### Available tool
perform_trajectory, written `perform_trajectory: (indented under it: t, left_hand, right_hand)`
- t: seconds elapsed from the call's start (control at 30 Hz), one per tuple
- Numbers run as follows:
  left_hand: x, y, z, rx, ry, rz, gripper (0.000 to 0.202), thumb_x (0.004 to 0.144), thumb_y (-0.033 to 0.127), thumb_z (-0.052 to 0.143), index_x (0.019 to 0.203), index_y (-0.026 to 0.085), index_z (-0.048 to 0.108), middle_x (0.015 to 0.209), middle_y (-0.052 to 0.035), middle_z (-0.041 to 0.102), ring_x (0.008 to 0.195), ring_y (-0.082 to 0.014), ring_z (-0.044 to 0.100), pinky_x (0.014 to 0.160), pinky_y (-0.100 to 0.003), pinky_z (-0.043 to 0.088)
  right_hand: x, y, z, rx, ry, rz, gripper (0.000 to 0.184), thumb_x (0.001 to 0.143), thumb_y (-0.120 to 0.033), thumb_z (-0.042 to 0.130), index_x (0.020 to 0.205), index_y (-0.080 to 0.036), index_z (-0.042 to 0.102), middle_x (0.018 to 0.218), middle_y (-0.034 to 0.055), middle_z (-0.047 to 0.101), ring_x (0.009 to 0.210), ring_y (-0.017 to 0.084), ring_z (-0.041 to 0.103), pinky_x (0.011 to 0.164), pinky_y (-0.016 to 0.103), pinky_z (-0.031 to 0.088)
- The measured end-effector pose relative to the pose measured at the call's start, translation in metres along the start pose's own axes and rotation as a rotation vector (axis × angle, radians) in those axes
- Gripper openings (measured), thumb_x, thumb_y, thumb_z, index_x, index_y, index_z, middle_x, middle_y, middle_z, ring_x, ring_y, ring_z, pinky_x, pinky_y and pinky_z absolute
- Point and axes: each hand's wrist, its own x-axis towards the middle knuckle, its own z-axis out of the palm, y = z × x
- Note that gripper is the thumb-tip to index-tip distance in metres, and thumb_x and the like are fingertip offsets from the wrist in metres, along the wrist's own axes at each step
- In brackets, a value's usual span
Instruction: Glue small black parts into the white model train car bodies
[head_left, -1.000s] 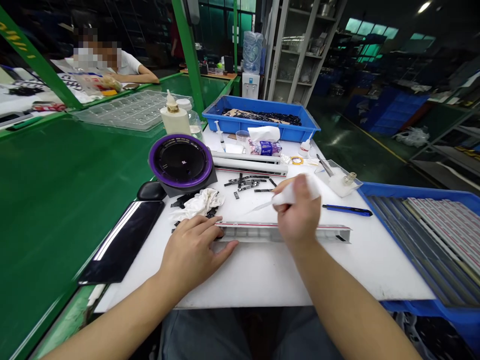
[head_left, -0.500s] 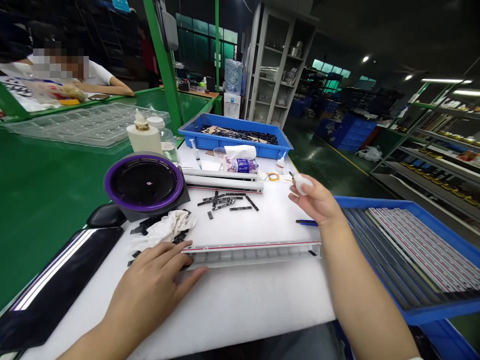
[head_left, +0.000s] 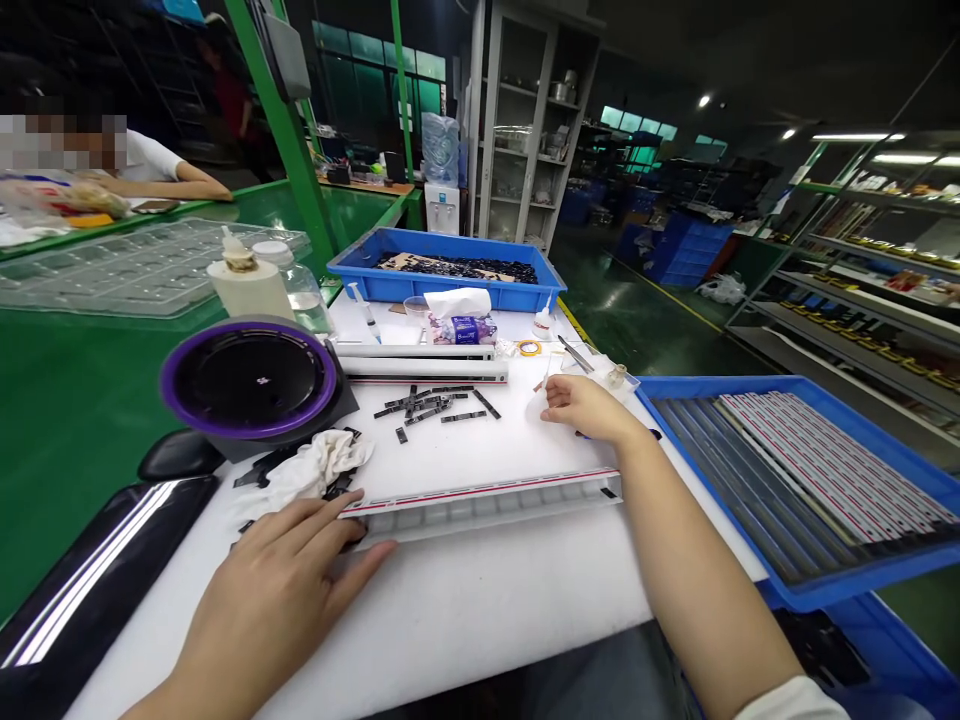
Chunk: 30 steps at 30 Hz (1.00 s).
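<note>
My left hand (head_left: 277,590) lies flat with fingers spread on the left end of a long white rail (head_left: 487,500) with a red stripe, which lies across the white table (head_left: 480,620). My right hand (head_left: 589,408) rests low on the table beyond the rail's right end, beside a clear tray (head_left: 600,368). Its fingers curl around a small white squeeze bottle, of which only the thin nozzle (head_left: 545,372) shows. Several small black strips (head_left: 435,402) lie scattered between the hands.
A purple-rimmed black disc (head_left: 251,378), crumpled white cloth (head_left: 307,470) and black bar (head_left: 105,570) sit left. Two more white rails (head_left: 420,362), tissues (head_left: 459,318) and a blue bin (head_left: 442,270) lie behind. A blue tray of rails (head_left: 795,470) stands right. A person sits far left.
My right hand lifted the squeeze bottle off the rail, swung right, then lowered to the table by the clear tray. My left hand stayed on the rail. The view turned right.
</note>
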Motion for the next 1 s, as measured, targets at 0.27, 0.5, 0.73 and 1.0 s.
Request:
perform_trajectory:
  t: [0.27,0.5,0.73,1.0]
  left_hand:
    - [0.001,-0.001,0.000,-0.033,0.013,-0.004,0.022,0.084,0.045,0.064,0.077,0.024,0.064,0.089,-0.0042,0.073,0.087,-0.0268,0.065,0.082,-0.044,0.050]
    - [0.005,0.000,-0.001,-0.050,0.030,-0.002,0.028,0.085,0.051,0.059,0.077,0.025,0.064,0.086,-0.0036,0.073,0.083,-0.0274,0.066,0.080,-0.045,0.050]
    - [0.001,0.000,0.001,-0.033,-0.011,-0.014,0.027,0.085,0.048,0.060,0.076,0.023,0.064,0.094,-0.0063,0.074,0.088,-0.0286,0.066,0.081,-0.047,0.051]
    - [0.001,0.000,0.001,-0.005,-0.001,-0.019,0.026,0.083,0.048,0.063,0.076,0.023,0.066,0.096,-0.0070,0.074,0.089,-0.0285,0.066,0.081,-0.045,0.053]
  right_hand:
    - [-0.011,0.023,-0.060,0.165,0.764,-0.010,0.042,0.074,-0.040,0.063,0.107,-0.015,0.064,0.072,0.0002,0.060,0.059,0.013,0.055,0.057,0.028,0.046]
    - [-0.005,0.048,-0.071,-0.132,0.923,0.180,0.026,0.069,-0.039,0.068,0.079,-0.016,0.073,0.069,0.0048,0.066,0.065,0.018,0.058,0.068,0.033,0.042]
    - [-0.003,0.044,-0.063,-0.168,0.934,0.144,0.028,0.069,-0.038,0.067,0.084,-0.015,0.074,0.072,0.0059,0.068,0.067,0.019,0.058,0.070,0.033,0.043]
    - [0.003,0.054,-0.062,-0.126,1.029,0.089,0.036,0.072,-0.045,0.065,0.086,-0.012,0.074,0.087,0.0110,0.070,0.078,0.021,0.061,0.076,0.034,0.046]
